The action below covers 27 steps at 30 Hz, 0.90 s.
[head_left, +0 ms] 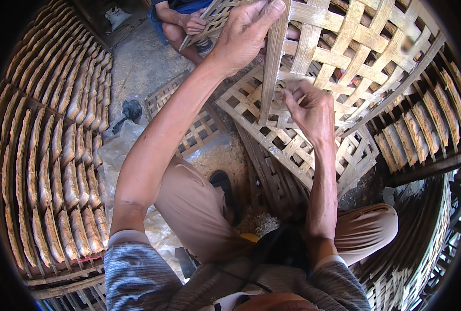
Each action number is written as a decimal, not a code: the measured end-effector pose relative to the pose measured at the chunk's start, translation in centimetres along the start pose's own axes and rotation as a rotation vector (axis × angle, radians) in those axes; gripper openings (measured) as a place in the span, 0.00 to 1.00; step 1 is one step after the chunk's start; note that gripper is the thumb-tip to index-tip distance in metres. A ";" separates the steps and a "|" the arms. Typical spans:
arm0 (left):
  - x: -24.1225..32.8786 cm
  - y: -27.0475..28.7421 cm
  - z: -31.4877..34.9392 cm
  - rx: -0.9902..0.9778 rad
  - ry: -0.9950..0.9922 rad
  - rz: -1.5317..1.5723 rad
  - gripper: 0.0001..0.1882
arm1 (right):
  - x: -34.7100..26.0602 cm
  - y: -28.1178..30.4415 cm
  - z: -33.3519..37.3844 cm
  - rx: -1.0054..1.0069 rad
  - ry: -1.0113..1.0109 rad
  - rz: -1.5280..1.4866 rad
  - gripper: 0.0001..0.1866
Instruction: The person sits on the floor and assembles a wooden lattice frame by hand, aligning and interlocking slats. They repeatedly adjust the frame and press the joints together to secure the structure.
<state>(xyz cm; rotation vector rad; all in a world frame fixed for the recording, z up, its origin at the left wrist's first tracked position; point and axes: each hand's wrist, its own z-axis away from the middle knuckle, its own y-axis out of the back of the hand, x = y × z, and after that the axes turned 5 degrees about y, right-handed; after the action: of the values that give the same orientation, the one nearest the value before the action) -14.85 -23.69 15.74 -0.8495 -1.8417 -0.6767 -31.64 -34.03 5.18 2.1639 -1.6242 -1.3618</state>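
Observation:
My left hand point(246, 37) is closed around the wooden edge bar of a woven bamboo tray point(339, 58), its thumb over the top of the bar. The tray stands tilted up at the upper right, with crisscross strips and square gaps. My right hand point(313, 110) is in front of the tray's lower part, fingers curled and thumb meeting the forefinger, slightly blurred. Whatever is in that pinch is too small to tell. Beneath, another woven tray point(292, 167) lies flat on top of a stack.
Racks of pale slabs with orange-brown edges point(69, 186) fill the left side; similar slabs point(414, 135) are at right. A co-worker's hand point(191, 24) holds a lattice tray ahead. Another tray point(189, 129) and clear plastic sheeting point(124, 145) lie on the floor. Stacked lattices point(417, 249) are lower right.

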 end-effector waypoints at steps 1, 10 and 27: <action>0.2 0.2 -0.2 -0.013 -0.040 -0.029 0.22 | 0.1 -0.4 -0.4 0.087 0.020 -0.006 0.06; -0.6 0.5 -0.3 -0.134 0.009 0.141 0.25 | 1.2 -1.0 -2.8 0.334 0.331 0.028 0.09; -1.3 0.6 -0.8 -0.124 -0.012 0.151 0.24 | 3.4 -2.7 0.2 -0.122 0.215 0.126 0.06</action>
<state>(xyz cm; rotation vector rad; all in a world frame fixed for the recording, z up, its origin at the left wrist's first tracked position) -13.60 -24.28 14.92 -1.0644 -1.7393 -0.6957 -29.73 -35.57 1.58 2.0218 -1.5267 -1.1190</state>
